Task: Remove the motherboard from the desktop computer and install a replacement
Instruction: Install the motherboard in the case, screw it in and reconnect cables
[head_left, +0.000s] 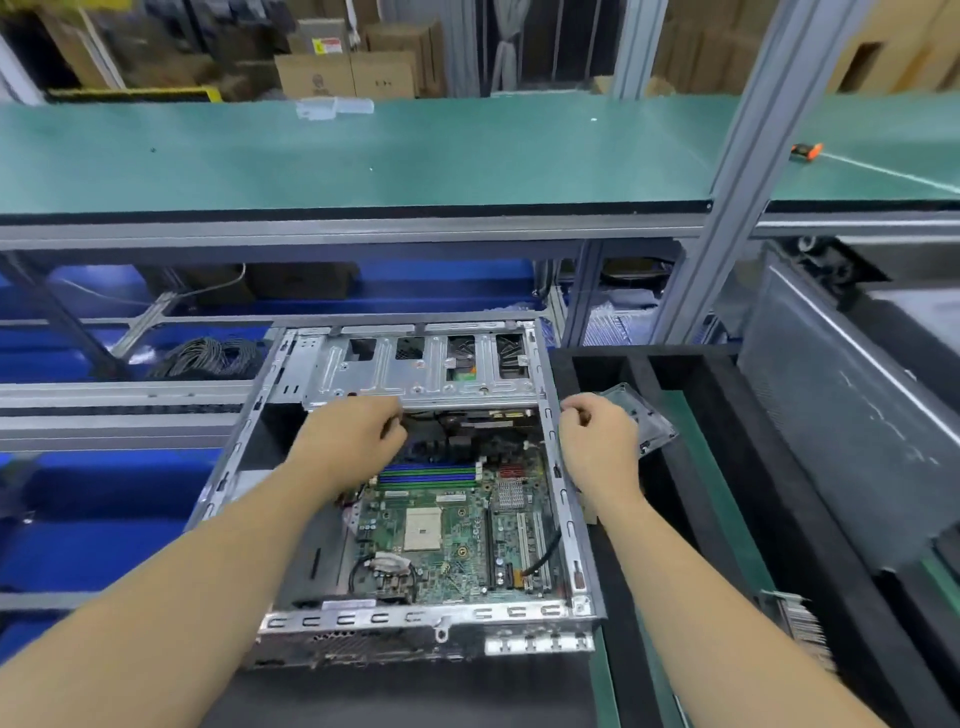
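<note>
An open silver desktop case (566, 525) lies on the bench before me. Inside it sits a green motherboard (447, 540) with a pale CPU socket and blue and green memory slots. A metal drive cage (421, 371) spans the far end of the case. My left hand (348, 447) reaches inside the case, fingers curled at the near edge of the drive cage; what they grip is hidden. My right hand (597, 441) rests on the right case wall with fingers curled at its rim.
A black foam tray (691, 467) stands right of the case, with a small grey part (649, 421) behind my right hand. A grey side panel (841, 415) leans at far right. A green shelf (363, 156) runs overhead. Blue bins and a cable bundle (208, 358) lie left.
</note>
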